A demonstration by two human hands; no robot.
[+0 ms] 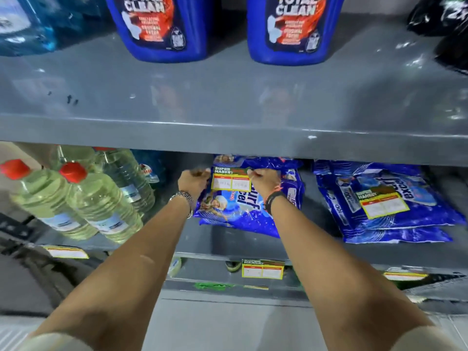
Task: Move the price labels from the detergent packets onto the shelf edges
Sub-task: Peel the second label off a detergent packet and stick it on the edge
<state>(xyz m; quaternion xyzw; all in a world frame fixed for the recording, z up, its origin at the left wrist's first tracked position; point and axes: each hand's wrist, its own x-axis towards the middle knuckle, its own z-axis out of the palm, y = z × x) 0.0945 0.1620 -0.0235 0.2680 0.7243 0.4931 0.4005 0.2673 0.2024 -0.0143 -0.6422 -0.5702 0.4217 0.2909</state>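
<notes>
1. Starting nearest: a label [262, 269] already sits on the front edge of the lower shelf [202, 245], roughly mid-span; its green header seems to read "SUPER MARKET", the boxes below too small to make out. Two more yellow-edged tags show on the same edge, one toward the left [66, 252], one toward the right [404, 276], both blurred.
2. Farther in, both hands are under the upper shelf's front edge [228, 140], at the label [231, 179] on the left packet [249, 198]. The left hand [193, 180] pinches near its top left corner, the right hand [263, 180] its top right; fingers are closed small, and whether the label is lifted free or stuck I cannot tell.
3. Risks, as I judge them: peeling fast or unevenly could tear the paper or leave it curled; the thin packet film may lift with the label, dragging the packet toward the shelf edge; adhesive may weaken and fail on the metal.
4. That label reads "SUPER MARKET" over two white boxes framed in red and yellow. The packet shows "urf" and "cel".
5. The right packet [385, 198], near the shelf's right end, carries its own label [382, 202], not yet moved; "excel" and "100" read sideways.
6. Left of the packets stand clear bottles [83, 198] with red caps.
7. Farthest, on the upper shelf, two blue jugs [157, 26] read "TOTAL CLEAN".
</notes>
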